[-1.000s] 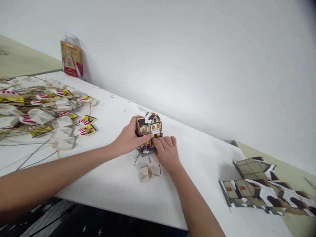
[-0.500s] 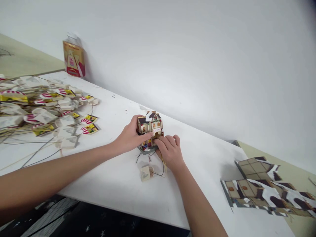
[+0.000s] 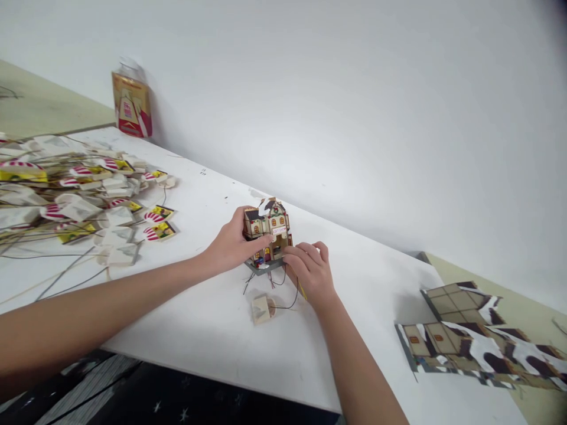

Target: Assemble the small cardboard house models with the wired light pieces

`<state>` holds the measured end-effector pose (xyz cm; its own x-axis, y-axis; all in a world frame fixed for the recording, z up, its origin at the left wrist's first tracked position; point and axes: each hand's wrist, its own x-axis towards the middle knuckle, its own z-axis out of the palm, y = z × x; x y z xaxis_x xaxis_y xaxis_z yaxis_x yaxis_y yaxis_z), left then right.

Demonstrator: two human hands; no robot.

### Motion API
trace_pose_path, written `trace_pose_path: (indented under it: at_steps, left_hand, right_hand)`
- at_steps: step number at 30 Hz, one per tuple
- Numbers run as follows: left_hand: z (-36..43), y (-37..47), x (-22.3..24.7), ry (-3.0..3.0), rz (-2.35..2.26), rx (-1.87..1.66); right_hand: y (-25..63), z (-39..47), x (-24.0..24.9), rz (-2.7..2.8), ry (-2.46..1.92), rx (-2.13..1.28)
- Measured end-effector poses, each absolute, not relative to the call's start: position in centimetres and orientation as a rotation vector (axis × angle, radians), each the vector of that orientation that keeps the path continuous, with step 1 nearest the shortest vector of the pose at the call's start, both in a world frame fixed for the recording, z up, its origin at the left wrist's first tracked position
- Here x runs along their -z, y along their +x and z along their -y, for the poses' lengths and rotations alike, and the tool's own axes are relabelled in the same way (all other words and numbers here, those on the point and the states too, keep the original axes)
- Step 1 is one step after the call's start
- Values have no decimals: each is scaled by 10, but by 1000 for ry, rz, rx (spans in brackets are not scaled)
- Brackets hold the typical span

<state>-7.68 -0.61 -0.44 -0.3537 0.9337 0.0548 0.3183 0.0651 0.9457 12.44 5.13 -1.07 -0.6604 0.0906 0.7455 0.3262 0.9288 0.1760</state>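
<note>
A miniature snow-roofed house with a small shop sign stands upright on the white table. My left hand is wrapped round its left side, with the thumb across the front. At the right side of the doorway, my right hand has its fingers curled together; what they pinch is hidden, though a thin wire runs down beside them. Bare wire ends hang below the base of the house. Just in front lies a small cream-coloured piece, joined to a dark wire that loops up towards my right hand.
On the left is a heap of wired cream pieces, several with red-striped awnings. A gold-and-red container stands against the wall at the back left. More miniature houses lie at the right. The white table meets a white wall.
My right hand has drawn back slightly to the right from the doorway, baring more of the opening. The house has shifted a little left with my left hand still holding it.
</note>
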Motion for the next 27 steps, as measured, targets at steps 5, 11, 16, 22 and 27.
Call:
trace_pose_path:
  at_steps: [5, 11, 16, 22, 27]
  left_hand:
    - [6, -78, 4, 1210, -1715, -1302]
    - [5, -78, 5, 1184, -1707, -1299]
    - [5, -78, 5, 1155, -1721, -1302]
    - [4, -78, 7, 1138, -1733, -1320]
    - [4, -79, 6, 1163, -1729, -1314]
  right_hand:
    - [126, -51, 11, 2257, -325, 392]
    - [127, -53, 14, 2151, -419, 454]
    - [129, -54, 16, 2065, -535, 483]
    - [130, -51, 13, 2126, -562, 504]
    - [130, -51, 14, 2156, -512, 463]
